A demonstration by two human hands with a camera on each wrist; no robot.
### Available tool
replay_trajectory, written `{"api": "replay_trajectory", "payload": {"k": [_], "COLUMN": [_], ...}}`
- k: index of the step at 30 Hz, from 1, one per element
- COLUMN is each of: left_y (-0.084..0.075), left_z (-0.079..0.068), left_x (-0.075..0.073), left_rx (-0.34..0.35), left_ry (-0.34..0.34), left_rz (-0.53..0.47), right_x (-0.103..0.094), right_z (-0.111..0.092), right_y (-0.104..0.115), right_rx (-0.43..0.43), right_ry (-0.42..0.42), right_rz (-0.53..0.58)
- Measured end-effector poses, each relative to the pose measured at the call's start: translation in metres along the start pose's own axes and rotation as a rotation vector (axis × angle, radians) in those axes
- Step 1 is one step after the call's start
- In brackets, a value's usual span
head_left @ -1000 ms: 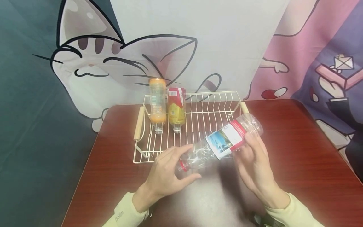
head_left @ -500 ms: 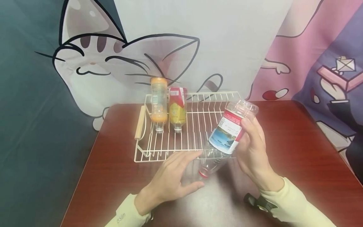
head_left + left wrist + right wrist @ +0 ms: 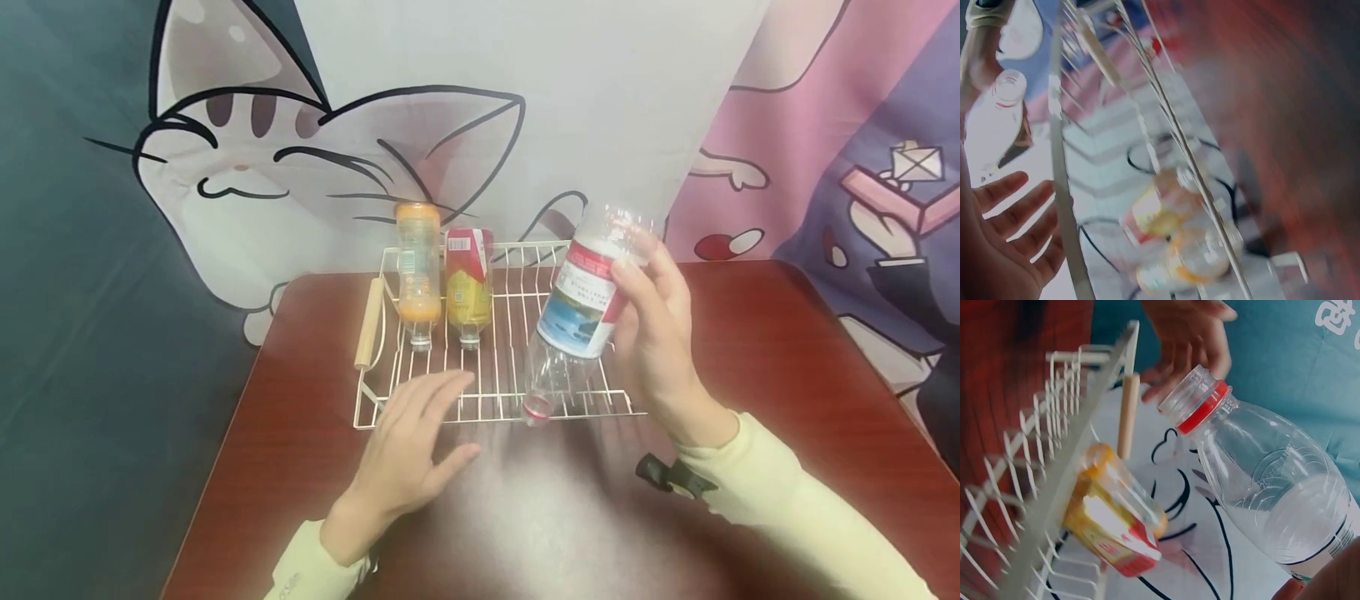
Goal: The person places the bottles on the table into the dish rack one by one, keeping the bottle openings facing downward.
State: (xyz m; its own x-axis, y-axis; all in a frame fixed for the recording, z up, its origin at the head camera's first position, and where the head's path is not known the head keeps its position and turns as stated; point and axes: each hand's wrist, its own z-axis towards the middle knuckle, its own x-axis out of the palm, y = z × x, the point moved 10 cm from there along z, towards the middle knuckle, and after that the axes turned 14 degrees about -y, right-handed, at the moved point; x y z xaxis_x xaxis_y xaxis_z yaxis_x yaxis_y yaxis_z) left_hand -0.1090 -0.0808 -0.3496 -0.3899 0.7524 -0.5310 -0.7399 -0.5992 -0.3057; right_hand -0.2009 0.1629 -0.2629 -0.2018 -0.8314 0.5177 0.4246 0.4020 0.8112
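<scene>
In the head view my right hand (image 3: pixel 660 325) grips a large clear plastic bottle (image 3: pixel 576 302) near its base. The bottle leans neck-down over the wire rack (image 3: pixel 502 398), its label red, white and blue. A red ring circles the uncapped neck, which the right wrist view shows close up on the bottle (image 3: pixel 1272 475). My left hand (image 3: pixel 405 442) is held with its fingers spread at the rack's front edge, apart from the bottle. In the rack an orange-tinted bottle (image 3: pixel 418 262) and a red and yellow bottle (image 3: pixel 468 279) stand neck-down, side by side.
The white rack has a wooden handle (image 3: pixel 367 325) at its left end; its right end is hidden behind my hand and the bottle. It stands on a dark red-brown table (image 3: pixel 787 400). A cloth backdrop (image 3: pixel 600 100) with a cartoon cat hangs behind.
My right hand has turned the bottle from slanting sideways to steeper neck-down and moved it up and back over the rack. My left hand has drawn away leftward from its neck.
</scene>
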Motion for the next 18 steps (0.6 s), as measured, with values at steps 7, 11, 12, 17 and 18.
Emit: {"api": "replay_trajectory", "payload": {"k": [7, 11, 12, 17, 18], "left_y": [0.043, 0.058, 0.061, 0.070, 0.071], "left_z": [-0.013, -0.021, -0.023, -0.030, -0.031], "left_x": [-0.024, -0.028, -0.028, -0.024, -0.023], "left_rx": [-0.165, -0.255, -0.275, -0.347, -0.356], "left_ry": [-0.041, -0.015, -0.001, 0.065, 0.072], "left_rz": [0.216, 0.276, 0.285, 0.309, 0.311], "right_x": [0.027, 0.040, 0.042, 0.049, 0.050], "right_z": [0.035, 0.053, 0.057, 0.074, 0.076], "right_y": [0.015, 0.016, 0.015, 0.008, 0.005], "right_rx": [-0.121, -0.161, -0.167, -0.171, -0.162], "right_ry": [0.031, 0.046, 0.051, 0.046, 0.041], "right_rz": [-0.016, -0.049, -0.058, -0.094, -0.103]}}
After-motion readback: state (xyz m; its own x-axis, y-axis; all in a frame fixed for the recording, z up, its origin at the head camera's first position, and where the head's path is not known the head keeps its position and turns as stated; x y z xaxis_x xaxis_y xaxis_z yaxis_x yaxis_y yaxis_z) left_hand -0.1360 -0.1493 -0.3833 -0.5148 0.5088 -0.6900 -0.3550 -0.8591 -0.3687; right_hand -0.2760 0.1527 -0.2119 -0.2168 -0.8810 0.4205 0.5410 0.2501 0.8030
